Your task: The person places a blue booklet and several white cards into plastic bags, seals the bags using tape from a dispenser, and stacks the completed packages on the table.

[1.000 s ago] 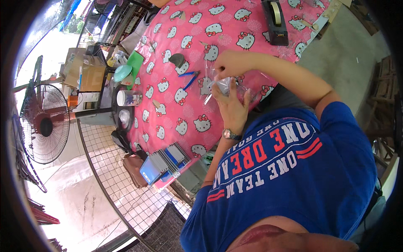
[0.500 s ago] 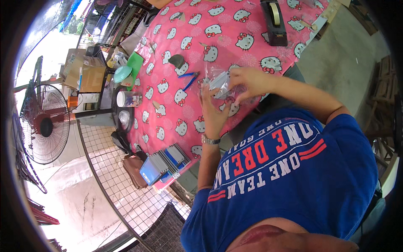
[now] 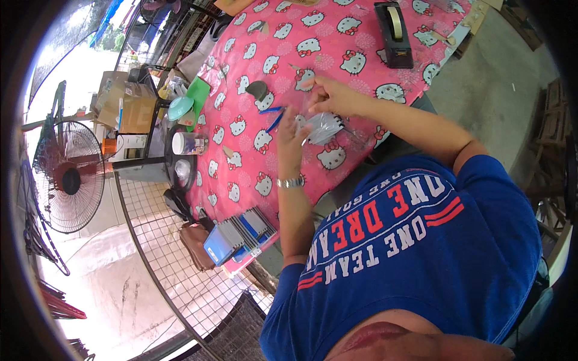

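A clear plastic bag with pale grey-white contents lies on the pink tablecloth in front of me. At its left side my left hand holds the edge, with the thumb on the bag and the fingers slightly blurred. My right hand is over the bag's far part, its fingers curled and pinching the thin clear film. Just beyond my left hand, partly hidden by it, are blue-handled pliers. A dark grey rounded piece sits farther off.
A black tape dispenser stands at the far right. Blue-and-grey boxes are stacked at the table's left corner, beside a brown pouch. A lidded clear jar, a green bowl and a fan are to the left.
My right hand has moved away from me and left, to the bag's far part. My left hand has shifted left and its fingers have drawn closer together. More of the bag shows.
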{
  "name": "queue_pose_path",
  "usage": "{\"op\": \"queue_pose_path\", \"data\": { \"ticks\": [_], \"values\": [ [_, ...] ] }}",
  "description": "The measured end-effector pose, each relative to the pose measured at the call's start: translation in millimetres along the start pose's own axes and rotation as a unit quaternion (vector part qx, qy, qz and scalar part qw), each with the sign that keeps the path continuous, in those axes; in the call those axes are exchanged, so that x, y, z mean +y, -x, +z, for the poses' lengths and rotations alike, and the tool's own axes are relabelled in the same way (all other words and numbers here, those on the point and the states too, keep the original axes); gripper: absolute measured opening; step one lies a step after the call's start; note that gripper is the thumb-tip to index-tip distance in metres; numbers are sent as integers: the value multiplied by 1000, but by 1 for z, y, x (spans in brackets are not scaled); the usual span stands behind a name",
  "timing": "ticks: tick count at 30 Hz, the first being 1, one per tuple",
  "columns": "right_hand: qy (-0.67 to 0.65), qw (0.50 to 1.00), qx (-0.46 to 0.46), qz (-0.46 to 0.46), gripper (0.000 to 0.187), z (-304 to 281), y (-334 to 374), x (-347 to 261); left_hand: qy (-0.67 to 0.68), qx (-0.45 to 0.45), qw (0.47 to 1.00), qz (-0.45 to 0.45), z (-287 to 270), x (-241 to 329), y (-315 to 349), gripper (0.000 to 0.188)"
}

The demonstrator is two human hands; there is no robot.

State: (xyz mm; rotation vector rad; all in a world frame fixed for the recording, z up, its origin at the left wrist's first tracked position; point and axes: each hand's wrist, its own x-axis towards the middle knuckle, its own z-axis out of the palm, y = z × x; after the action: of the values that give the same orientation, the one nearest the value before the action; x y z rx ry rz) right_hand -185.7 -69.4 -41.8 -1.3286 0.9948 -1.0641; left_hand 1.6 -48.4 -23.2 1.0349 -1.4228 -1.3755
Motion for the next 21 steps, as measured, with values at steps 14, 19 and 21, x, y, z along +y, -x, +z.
{"op": "queue_pose_path", "data": {
  "ticks": [14,19,21],
  "values": [
    [233,944,-109,-204,75,-17,45,-4,-207,-117,957,166,-22,-7,7,33],
    [149,977,-36,-145,75,4,54,8,-343,-77,922,163,-24,-21,15,38],
    [139,979,-11,-148,71,5,53,10,-293,-59,945,133,-19,-24,14,33]
  ]
}}
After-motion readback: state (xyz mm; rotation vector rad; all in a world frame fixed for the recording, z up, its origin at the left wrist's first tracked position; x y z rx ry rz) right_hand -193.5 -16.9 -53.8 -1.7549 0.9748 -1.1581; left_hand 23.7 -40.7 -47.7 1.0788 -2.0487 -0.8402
